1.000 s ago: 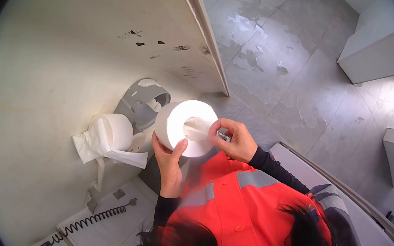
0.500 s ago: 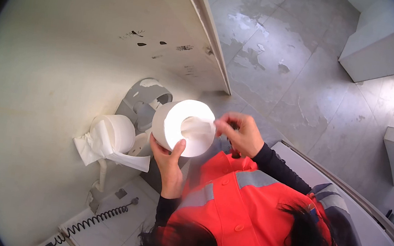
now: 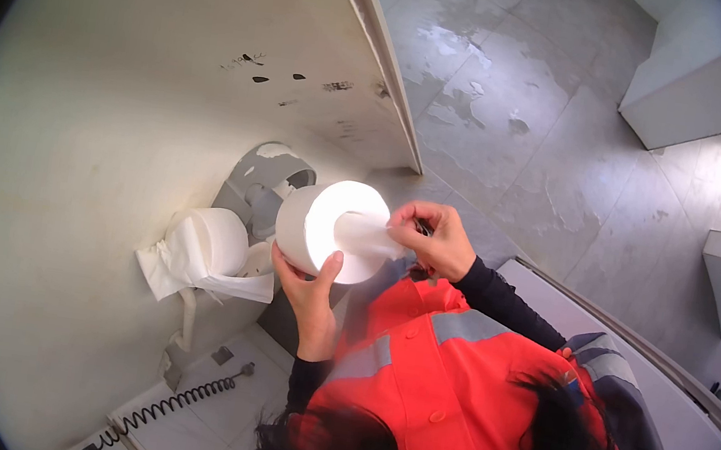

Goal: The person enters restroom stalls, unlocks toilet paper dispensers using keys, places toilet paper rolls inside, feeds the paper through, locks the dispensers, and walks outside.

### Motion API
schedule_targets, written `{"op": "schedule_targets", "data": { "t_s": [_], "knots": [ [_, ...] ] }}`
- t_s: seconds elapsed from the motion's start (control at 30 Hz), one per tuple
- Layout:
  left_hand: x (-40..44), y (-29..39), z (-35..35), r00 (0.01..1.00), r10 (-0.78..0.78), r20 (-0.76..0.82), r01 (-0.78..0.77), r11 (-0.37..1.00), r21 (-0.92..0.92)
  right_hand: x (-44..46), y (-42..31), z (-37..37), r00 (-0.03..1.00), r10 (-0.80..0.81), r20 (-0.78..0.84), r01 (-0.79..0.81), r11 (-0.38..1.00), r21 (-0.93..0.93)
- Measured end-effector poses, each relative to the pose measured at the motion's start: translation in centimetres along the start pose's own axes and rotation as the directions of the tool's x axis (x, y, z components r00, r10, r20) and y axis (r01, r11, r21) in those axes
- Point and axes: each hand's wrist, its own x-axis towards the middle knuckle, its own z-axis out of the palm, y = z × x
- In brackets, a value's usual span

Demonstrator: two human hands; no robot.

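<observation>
Head view: L hand (image 3: 310, 296) cupped the white paper roll (image 3: 293, 223) from below, thumb up on the end face, fingers round the side. R hand (image 3: 439, 240) was narrow, finger + thumb pinching a paper strip (image 3: 383, 241) that ran out of the roll's centre. So roll was in L hand, btwn the two. Past L hand, wall side: 2nd roll (image 3: 218, 238) w/ loose paper, plus grey housing (image 3: 261, 166) behind the held roll.

Tips, imo: L grip firm but no squeeze, else roll'd prob deform; R pull slow + in line w/ centre, else thin paper would likely tear.

Hard to see: L fingertips mostly behind roll; end face overexposed, so strip edge was vague; dark glint (image 3: 423, 227) under R fingers, couldn't ID; housing part-blocked by roll, gap n/a; corners cut by lens rim.
</observation>
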Motion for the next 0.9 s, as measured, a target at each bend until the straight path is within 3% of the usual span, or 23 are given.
{"op": "schedule_targets", "data": {
  "t_s": [0.07,0.13,0.23,0.37,0.4,0.43,0.47,0.5,0.53,0.57,0.6,0.67,0.7,0.73,0.8,0.83,0.87,0.9],
  "knots": [
    [0.2,-0.5,-0.2,1.0,-0.01,0.001,0.01,1.0,-0.015,-0.3,1.7,-0.7,0.987,0.106,0.121,-0.149,0.889,0.433],
    [0.2,-0.6,-0.4,0.997,-0.072,-0.014,0.072,0.997,-0.038,-0.4,1.7,-0.9,0.981,0.136,0.137,-0.187,0.848,0.496],
    [0.2,-0.4,-0.2,0.991,-0.133,0.018,0.135,0.983,-0.126,-0.3,3.0,-1.1,0.945,0.28,0.17,-0.314,0.626,0.714],
    [0.2,-0.6,-0.4,0.992,-0.118,0.037,0.122,0.981,-0.153,-0.4,4.0,-1.4,0.947,0.302,0.107,-0.263,0.543,0.797],
    [0.3,-0.5,-0.6,0.993,-0.109,0.039,0.114,0.983,-0.144,-0.9,2.9,-1.2,0.973,0.22,-0.074,-0.145,0.824,0.548],
    [0.3,-0.6,-0.7,0.994,-0.101,0.041,0.105,0.985,-0.134,-1.3,1.9,-1.0,0.974,0.077,-0.212,-0.032,0.978,0.205],
    [0.2,-0.4,-0.8,0.994,-0.1,0.04,0.105,0.986,-0.133,-1.6,1.0,-1.1,0.975,0.077,-0.211,-0.033,0.978,0.206],
    [0.2,-0.1,-0.7,0.993,-0.112,0.044,0.117,0.984,-0.137,-1.8,-0.2,-1.4,0.971,-0.168,-0.169,0.13,0.968,-0.217],
    [0.1,0.0,-0.8,0.991,-0.126,0.048,0.132,0.982,-0.137,-2.1,-1.1,-1.5,0.93,-0.367,-0.031,0.281,0.76,-0.586],
    [-0.1,0.0,-0.8,0.99,-0.13,0.051,0.136,0.982,-0.133,-2.2,-2.1,-1.0,0.855,-0.518,0.024,0.417,0.66,-0.626],
    [-0.2,0.0,-0.7,0.991,-0.129,0.036,0.133,0.984,-0.116,-2.3,-2.8,-0.5,0.855,-0.518,0.018,0.412,0.66,-0.628],
    [-0.2,-0.3,-0.4,0.992,-0.125,0.031,0.128,0.987,-0.099,-2.3,-3.6,0.6,0.807,-0.543,0.231,0.514,0.454,-0.727],
    [-0.2,-0.4,-0.3,0.994,-0.098,0.037,0.1,0.993,-0.065,-2.1,-3.9,1.1,0.849,-0.437,0.296,0.484,0.42,-0.768],
    [-0.3,-0.5,-0.3,0.997,-0.072,0.042,0.073,0.997,-0.029,-1.6,-3.4,1.4,0.849,-0.438,0.294,0.483,0.42,-0.768],
    [-0.3,-0.6,-0.3,0.995,-0.082,0.054,0.083,0.996,-0.028,0.1,-1.5,1.7,0.869,-0.297,0.397,0.478,0.291,-0.829],
    [-0.1,-0.6,-0.4,0.994,-0.092,0.064,0.094,0.995,-0.028,0.3,-1.0,1.7,0.84,-0.448,0.308,0.494,0.394,-0.775],
    [0.1,-0.7,-0.6,0.994,-0.089,0.059,0.091,0.995,-0.03,0.3,-0.9,1.4,0.837,-0.45,0.312,0.499,0.392,-0.773],
    [0.3,-0.9,-1.0,0.993,-0.105,0.046,0.106,0.994,-0.037,0.2,-0.7,1.1,0.893,-0.427,0.139,0.411,0.651,-0.638]
  ]
}}
